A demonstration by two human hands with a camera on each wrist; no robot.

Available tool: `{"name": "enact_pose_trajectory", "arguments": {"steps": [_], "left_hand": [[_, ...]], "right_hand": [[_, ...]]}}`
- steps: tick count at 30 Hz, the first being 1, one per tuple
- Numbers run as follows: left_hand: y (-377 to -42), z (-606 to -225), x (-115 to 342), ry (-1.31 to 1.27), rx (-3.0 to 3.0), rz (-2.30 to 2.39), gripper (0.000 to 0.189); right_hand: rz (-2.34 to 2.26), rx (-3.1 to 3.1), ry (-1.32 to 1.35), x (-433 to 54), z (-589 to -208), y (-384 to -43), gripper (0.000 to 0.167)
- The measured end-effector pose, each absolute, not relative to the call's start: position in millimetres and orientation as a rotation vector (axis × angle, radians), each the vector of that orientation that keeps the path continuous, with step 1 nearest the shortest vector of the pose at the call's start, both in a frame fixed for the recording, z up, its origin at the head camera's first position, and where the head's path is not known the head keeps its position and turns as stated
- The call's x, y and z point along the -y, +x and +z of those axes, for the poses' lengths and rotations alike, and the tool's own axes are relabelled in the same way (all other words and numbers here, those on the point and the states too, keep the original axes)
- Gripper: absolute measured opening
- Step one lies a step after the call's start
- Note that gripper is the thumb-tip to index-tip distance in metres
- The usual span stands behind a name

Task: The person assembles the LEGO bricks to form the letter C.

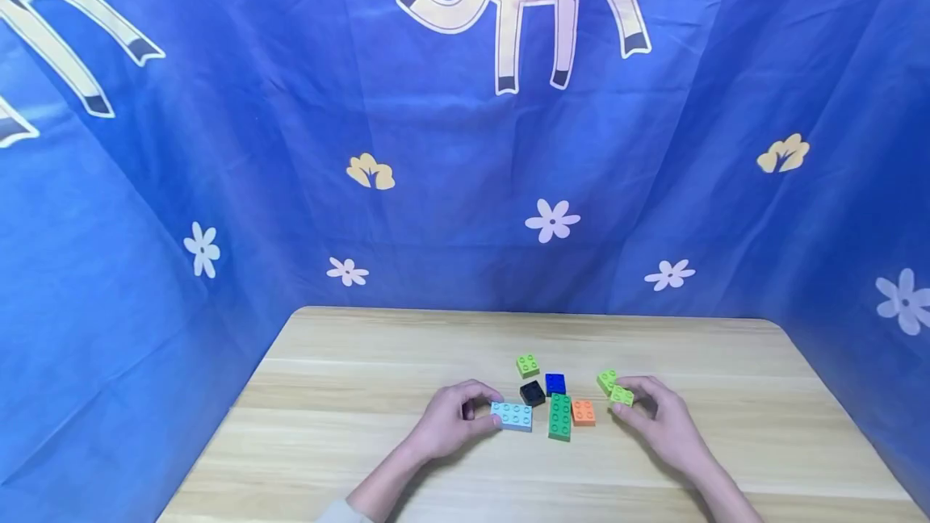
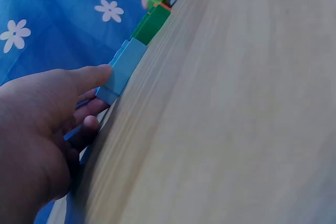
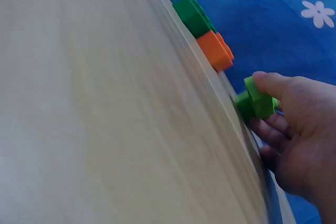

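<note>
My left hand (image 1: 456, 420) pinches the left end of a light blue eight-stud toy brick (image 1: 517, 418) between thumb and fingers; the brick lies on the table. In the left wrist view the thumb presses its near side. My right hand (image 1: 664, 420) pinches a lime green four-stud brick (image 1: 622, 396) between thumb and forefinger. Just behind it sits a second lime brick (image 1: 606, 380), partly covered; whether the two are joined I cannot tell. Between the hands lie a green eight-stud brick (image 1: 559, 418) and an orange brick (image 1: 584, 412).
Farther back are a black brick (image 1: 532, 394), a dark blue brick (image 1: 555, 384) and another lime brick (image 1: 527, 366). The wooden table (image 1: 349, 378) has rounded back corners. A blue patterned cloth (image 1: 450, 248) hangs behind it and at both sides.
</note>
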State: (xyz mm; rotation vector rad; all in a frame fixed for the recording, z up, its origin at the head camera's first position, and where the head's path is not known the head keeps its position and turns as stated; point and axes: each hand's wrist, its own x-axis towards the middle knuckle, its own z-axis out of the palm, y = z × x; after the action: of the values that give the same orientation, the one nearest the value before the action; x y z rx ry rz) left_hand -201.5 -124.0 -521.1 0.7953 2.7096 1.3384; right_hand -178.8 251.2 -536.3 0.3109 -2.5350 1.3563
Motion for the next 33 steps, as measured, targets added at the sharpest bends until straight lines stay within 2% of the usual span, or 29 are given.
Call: {"name": "enact_pose_trajectory", "arguments": {"steps": [14,26,29,33], "left_hand": [[-198,-526,113,0.830,-2.796,1.260,0.030],[-199,-526,112,0.841,-2.790,1.215,0.032],[-198,-526,111,0.839,-2.785,1.208,0.032],[-195,-526,109,0.845,-2.771,1.214,0.032]], "right_hand": [[1.761,2.462,0.576,-230,-540,-175,0.038],[1.965,2.410,1.077,-222,-537,-169,0.035],[1.979,2.412,1.113,-218,-538,-167,0.035],[1.926,2.476,1.036,-214,-541,-166,0.036]]}}
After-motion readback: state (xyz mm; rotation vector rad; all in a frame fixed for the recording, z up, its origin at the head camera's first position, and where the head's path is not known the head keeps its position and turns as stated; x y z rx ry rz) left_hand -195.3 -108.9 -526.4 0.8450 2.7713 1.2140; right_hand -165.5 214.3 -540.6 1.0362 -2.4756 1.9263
